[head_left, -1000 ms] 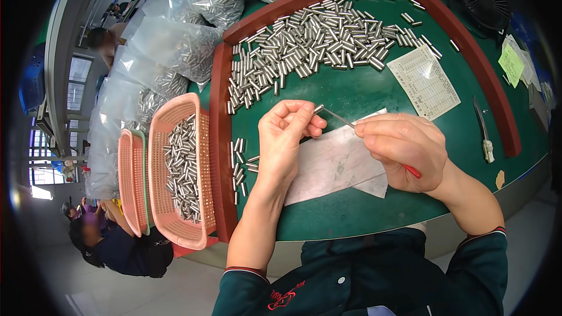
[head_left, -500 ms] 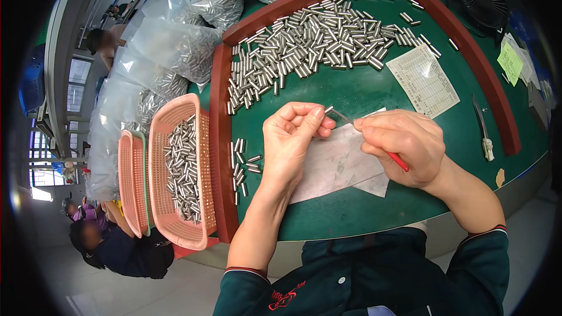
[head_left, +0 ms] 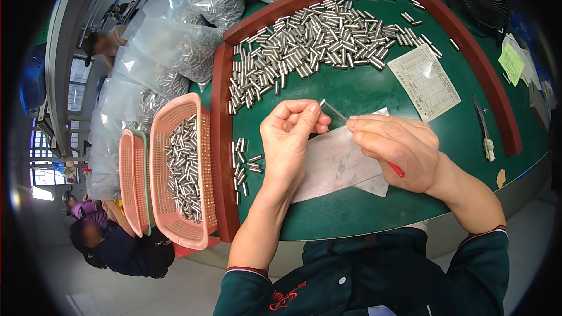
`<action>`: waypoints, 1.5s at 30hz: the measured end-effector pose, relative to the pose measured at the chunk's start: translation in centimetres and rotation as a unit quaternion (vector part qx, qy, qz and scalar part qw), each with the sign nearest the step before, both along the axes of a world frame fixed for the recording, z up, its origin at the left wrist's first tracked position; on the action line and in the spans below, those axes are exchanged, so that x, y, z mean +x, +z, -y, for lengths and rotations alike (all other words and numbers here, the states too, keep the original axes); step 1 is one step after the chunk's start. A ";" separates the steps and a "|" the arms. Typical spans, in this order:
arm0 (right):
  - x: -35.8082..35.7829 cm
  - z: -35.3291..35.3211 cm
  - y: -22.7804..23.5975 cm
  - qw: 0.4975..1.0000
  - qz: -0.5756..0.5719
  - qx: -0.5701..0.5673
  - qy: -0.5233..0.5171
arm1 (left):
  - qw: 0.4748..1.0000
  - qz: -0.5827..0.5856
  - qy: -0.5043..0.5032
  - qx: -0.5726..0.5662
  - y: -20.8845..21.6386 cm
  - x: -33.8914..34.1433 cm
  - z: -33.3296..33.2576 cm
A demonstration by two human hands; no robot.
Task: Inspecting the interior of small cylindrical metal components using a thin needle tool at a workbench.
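Observation:
My left hand (head_left: 290, 134) pinches a small shiny metal cylinder (head_left: 322, 103) between thumb and fingertips, above the green tabletop. My right hand (head_left: 401, 146) is closed around a slim tool with a red handle end (head_left: 396, 169). The tool's thin shaft (head_left: 336, 111) points toward the cylinder, its tip at or beside the cylinder's end; whether it goes inside cannot be made out. Below both hands lies a smudged pale cloth or paper (head_left: 333, 167). A large heap of similar metal cylinders (head_left: 316, 38) spreads across the far part of the table.
A dark red raised border (head_left: 221, 140) edges the table. Left of it stands a pink basket (head_left: 205, 169) of cylinders, with filled clear bags (head_left: 175, 47) behind. At right lie a printed card (head_left: 424, 82), scissors-like tool (head_left: 483, 129) and a black fan (head_left: 481, 0). Other people are at far left.
Both hands have shifted slightly left, the right hand a little more. The tool's shaft still meets the cylinder's end, and the cylinder sits lower in the left fingertips.

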State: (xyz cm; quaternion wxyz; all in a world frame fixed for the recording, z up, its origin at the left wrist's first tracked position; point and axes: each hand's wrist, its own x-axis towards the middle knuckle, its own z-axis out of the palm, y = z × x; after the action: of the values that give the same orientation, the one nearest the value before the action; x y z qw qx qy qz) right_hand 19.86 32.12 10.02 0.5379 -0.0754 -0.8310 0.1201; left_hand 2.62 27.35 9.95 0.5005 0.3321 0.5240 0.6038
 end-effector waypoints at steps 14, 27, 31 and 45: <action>0.6 0.5 1.1 0.996 0.055 0.055 0.037 | 0.997 0.033 0.041 0.051 -0.2 0.2 0.2; 1.0 0.7 1.5 0.999 0.011 -0.027 -0.022 | 0.993 0.110 -0.043 -0.004 -0.6 0.6 0.4; 0.7 0.3 1.0 1.000 0.015 0.000 0.011 | 0.999 0.006 0.005 0.032 -0.3 0.7 0.1; 0.9 0.3 1.5 0.998 -0.062 -0.032 0.002 | 0.990 -0.122 0.023 0.073 -0.7 -0.3 -0.2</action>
State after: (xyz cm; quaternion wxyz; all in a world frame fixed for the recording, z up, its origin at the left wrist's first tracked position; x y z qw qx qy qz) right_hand 20.80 31.79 11.51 0.5855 -0.0835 -0.7920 0.1515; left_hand 2.35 27.60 9.29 0.3933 0.4264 0.5434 0.6068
